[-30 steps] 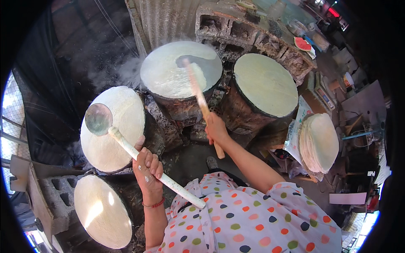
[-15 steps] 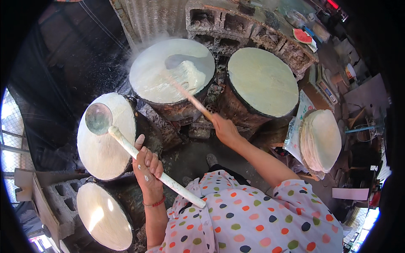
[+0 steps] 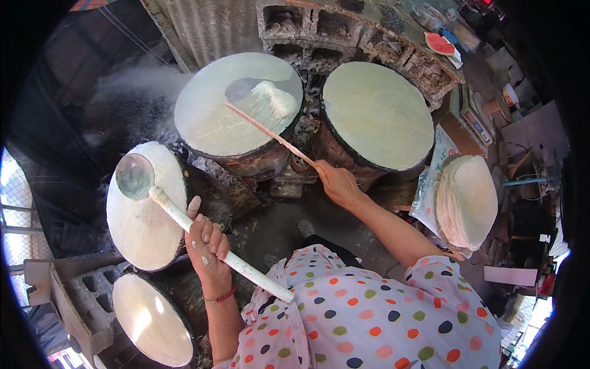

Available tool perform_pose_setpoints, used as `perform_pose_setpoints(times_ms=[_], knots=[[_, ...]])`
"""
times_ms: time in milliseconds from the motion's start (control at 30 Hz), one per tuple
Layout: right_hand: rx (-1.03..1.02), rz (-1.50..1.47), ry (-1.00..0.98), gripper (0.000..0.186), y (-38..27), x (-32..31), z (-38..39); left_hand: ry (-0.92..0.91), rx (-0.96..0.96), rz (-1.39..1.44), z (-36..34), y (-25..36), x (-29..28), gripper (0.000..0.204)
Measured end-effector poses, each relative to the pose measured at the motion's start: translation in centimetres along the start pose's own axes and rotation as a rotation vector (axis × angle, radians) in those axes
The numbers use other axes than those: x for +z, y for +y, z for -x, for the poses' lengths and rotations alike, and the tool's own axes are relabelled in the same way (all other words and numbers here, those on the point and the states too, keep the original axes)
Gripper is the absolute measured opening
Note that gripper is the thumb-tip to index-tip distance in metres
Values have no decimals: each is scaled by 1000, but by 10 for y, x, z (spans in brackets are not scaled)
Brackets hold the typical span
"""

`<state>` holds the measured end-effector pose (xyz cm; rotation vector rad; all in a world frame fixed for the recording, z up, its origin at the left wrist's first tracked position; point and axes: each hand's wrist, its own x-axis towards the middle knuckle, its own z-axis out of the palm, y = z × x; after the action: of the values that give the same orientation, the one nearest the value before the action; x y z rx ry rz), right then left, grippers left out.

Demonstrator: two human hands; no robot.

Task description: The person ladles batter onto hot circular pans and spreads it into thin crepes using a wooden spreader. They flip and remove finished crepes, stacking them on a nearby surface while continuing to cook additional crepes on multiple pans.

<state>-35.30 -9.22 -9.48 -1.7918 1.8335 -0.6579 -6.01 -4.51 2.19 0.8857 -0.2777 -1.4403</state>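
My left hand (image 3: 208,243) is closed around the white handle of a ladle (image 3: 230,261). The ladle's round bowl (image 3: 134,176) is over a pale sheet of batter on the left round griddle (image 3: 150,230). In my right hand (image 3: 339,183) is a thin wooden stick (image 3: 264,128), its far tip at the surface of the rear left griddle (image 3: 206,120). Pale batter coats much of that griddle, with a soft heap of batter (image 3: 275,101) to the right of the stick and a greyish, thinly covered patch beside it.
Another coated griddle (image 3: 378,117) stands at the rear right, and one more (image 3: 150,320) at the lower left. A stack of thin round sheets (image 3: 472,200) lies to the right. Concrete blocks (image 3: 335,24) line the back. Steam (image 3: 141,83) drifts at the left.
The stick's tip has moved left and farther away across the rear left griddle. The batter heap has shifted slightly right and changed shape. My left hand keeps its hold on the ladle.
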Motion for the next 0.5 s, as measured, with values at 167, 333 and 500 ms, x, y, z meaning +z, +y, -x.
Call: perform_pose_setpoints(times_ms=[167, 333, 500], knots=[[18, 75, 158, 18, 35, -2, -40, -12, -1, 79, -4, -3, 1, 38], [36, 70, 160, 20, 13, 8, -80, -6, -13, 69, -9, -9, 6, 36], [145, 197, 60, 20, 7, 3, -60, 23, 2, 84, -7, -9, -1, 36]])
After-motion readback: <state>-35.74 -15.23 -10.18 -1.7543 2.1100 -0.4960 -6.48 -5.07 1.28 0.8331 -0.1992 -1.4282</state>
